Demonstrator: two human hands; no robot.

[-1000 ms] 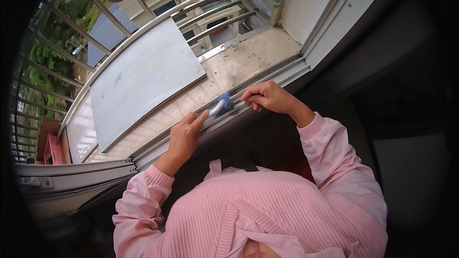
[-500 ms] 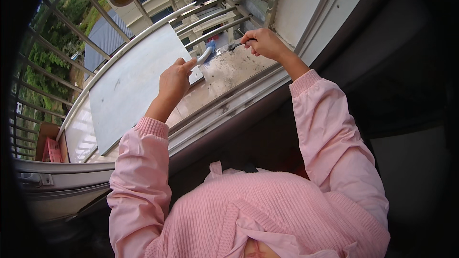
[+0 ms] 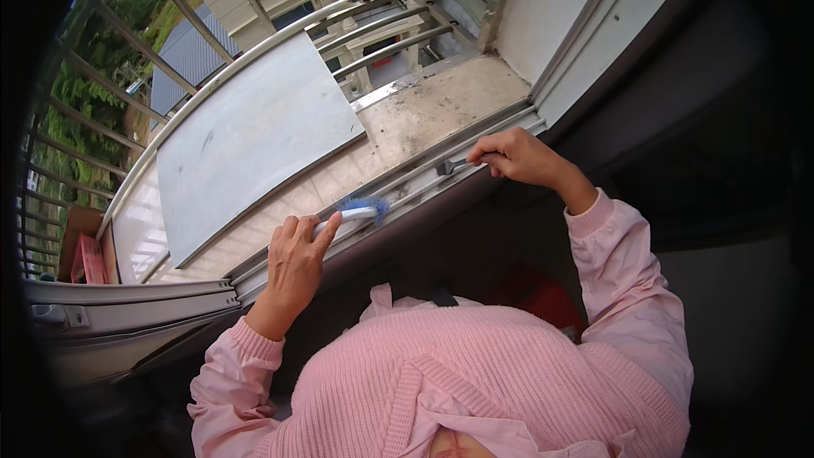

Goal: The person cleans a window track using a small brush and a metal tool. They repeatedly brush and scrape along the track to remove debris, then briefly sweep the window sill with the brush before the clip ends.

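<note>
Left hand [image 3: 295, 265] extended forward, fingers curled closed, right hand [image 3: 515, 157] stretched farther out, clenched, both forearms in pink sleeves

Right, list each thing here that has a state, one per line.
Left hand: closed around the brush handle.
Brush: blue bristles down in the window track.
Right hand: pinching a small dark tool.
Small tool: tip resting in the track.
Window track: exposed, grimy.
Ledge: stained with dirt.

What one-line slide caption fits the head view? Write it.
Left hand holds a blue brush on the window track; right hand holds a small tool.
</note>
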